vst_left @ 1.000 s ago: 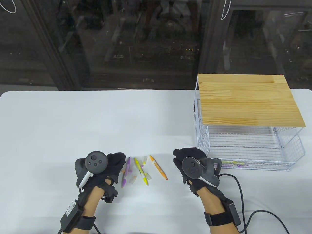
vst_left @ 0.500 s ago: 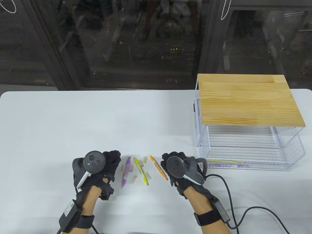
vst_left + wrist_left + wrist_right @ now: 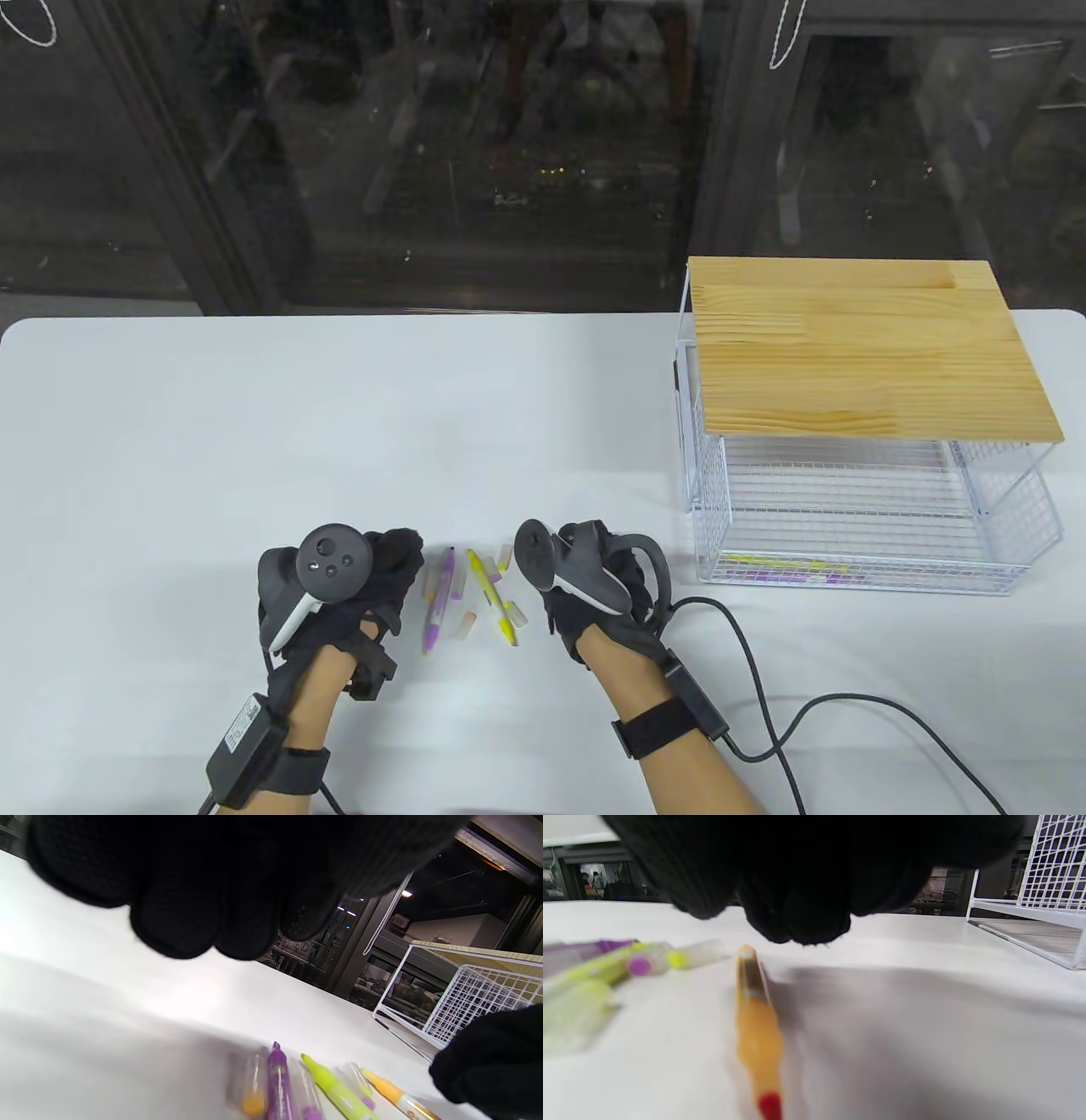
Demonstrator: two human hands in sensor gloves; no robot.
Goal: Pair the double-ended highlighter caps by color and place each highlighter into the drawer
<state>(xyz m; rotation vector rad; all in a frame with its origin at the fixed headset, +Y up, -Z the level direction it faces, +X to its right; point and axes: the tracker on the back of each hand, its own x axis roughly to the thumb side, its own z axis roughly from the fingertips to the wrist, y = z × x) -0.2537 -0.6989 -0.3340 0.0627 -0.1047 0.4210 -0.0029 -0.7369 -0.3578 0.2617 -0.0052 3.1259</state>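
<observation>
Three uncapped double-ended highlighters lie on the white bench (image 3: 254,424) between the two gloved hands: one purple highlighter (image 3: 439,601), one yellow highlighter (image 3: 493,599) just to its right, and one orange highlighter (image 3: 757,1027) with a red tip, hidden under the right hand in the table view but plain in the right wrist view. Several loose translucent caps (image 3: 463,626) lie scattered among them, too small and overlapped to count surely. The left hand (image 3: 356,586) rests just left of the purple one, fingers loosely curled and holding nothing. The right hand (image 3: 585,577) hovers over the orange highlighter with curled fingers; I cannot tell whether they touch it. At the right stands a white wire drawer unit (image 3: 874,518) with a pale wooden top (image 3: 865,348), its drawer pulled out, with yellow and purple highlighters inside (image 3: 789,570).
</observation>
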